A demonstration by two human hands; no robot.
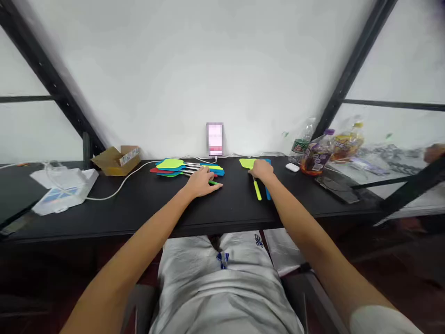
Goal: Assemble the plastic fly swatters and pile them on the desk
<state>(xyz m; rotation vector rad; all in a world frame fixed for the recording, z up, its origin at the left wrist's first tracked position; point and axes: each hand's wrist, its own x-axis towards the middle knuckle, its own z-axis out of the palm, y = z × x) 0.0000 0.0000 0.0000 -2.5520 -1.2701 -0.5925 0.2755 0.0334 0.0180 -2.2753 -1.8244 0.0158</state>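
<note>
A pile of several flat fly swatters (174, 167) in green, blue and red lies on the black table (146, 204), handles pointing right. My left hand (201, 182) rests on those handles, fingers curled over a green one. My right hand (262, 170) lies on two more swatters, a yellow-green one (247, 163) and a blue one (267, 192), whose handles stick out toward me. Its fingers are bent down onto them.
A phone (214, 139) stands against the wall, cable attached. An open cardboard box (116, 160) and a white device (64, 189) sit at the left. Bottles (318, 155), a white mouse (292, 167) and a dark tablet (335, 188) are at the right.
</note>
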